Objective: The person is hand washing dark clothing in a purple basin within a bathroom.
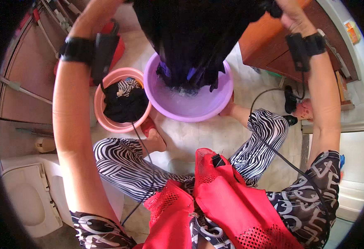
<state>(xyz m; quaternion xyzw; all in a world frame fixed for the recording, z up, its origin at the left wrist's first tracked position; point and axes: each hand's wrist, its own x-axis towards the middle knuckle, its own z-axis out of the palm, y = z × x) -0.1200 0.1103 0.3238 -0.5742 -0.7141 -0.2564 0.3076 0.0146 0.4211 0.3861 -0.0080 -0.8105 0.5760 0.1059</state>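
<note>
A wet black garment [197, 34] hangs spread between my two hands, its upper edge out of view. My right hand [290, 18] grips its bunched right corner. My left hand [99, 11] is at the upper left beside the garment's other side; its fingers are cut off by the picture's top edge, but the cloth hangs up from there. The garment's lower end, with purple patches, dips into a purple basin [188, 115] of cloudy water. Foam or splashing shows where cloth meets water.
A pink basin [122, 127] beside the purple one holds black cloth [126, 107] and a striped piece [128, 86]. A toilet seat [29, 196] is at lower left, a brown cabinet [287, 46] at upper right. Cables [281, 154] run from both wrist straps. Slippers [303, 109] lie at right.
</note>
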